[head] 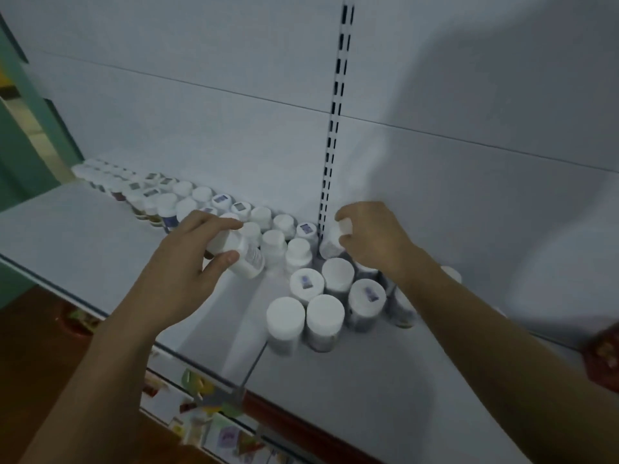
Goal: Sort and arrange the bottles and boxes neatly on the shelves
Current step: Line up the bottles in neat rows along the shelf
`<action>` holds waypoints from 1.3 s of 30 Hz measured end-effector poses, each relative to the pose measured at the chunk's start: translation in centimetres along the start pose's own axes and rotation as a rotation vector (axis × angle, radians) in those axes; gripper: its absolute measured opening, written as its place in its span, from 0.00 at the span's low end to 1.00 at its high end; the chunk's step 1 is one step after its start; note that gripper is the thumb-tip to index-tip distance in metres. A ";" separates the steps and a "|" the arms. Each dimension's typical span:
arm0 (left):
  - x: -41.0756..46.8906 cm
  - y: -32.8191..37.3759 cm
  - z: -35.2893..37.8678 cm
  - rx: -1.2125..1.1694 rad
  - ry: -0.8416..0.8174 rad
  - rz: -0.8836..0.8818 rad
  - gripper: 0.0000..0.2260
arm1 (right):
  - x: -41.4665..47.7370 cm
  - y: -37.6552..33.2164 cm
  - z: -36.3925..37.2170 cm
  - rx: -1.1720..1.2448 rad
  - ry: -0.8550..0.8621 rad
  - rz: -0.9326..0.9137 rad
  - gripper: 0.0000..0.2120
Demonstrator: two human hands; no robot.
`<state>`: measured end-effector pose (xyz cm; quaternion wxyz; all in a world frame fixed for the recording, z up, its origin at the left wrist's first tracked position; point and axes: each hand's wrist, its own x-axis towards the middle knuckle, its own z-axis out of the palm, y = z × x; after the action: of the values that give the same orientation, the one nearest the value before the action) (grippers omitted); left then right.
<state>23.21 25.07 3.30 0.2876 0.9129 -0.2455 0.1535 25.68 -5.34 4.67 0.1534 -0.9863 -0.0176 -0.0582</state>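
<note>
My left hand [187,259] grips a white bottle [243,254] that lies tilted, its base pointing right, just above the white shelf [83,229]. My right hand [371,239] grips another white bottle [333,241] by its cap, close to the slotted upright at the back. Between the hands stand white-capped bottles in two rows [278,239] along the back wall. A loose cluster of white-capped bottles [323,296] stands below my right hand, some with a small label on the cap.
The two rows of bottles [160,195] run leftward along the back panel. A black-slotted upright [335,128] splits the back panel. Colourful boxes [217,426] lie on a lower shelf. A red-brown object [603,356] sits at the right edge.
</note>
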 end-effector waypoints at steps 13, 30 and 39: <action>4.9 -3.0 0.8 -0.194 -0.145 0.201 0.18 | -2.3 -2.1 2.9 -0.029 0.008 0.175 0.16; 10.5 4.7 8.3 -0.019 -0.472 0.345 0.21 | -7.4 2.5 1.1 -0.045 -0.049 0.278 0.13; 10.1 4.9 8.1 0.160 -0.472 0.338 0.17 | -10.9 -0.2 1.9 0.105 0.136 0.030 0.09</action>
<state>30.13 13.07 3.38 0.1202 0.8894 -0.4410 0.0013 15.03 -4.79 1.60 0.2068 -0.9708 0.0048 -0.1216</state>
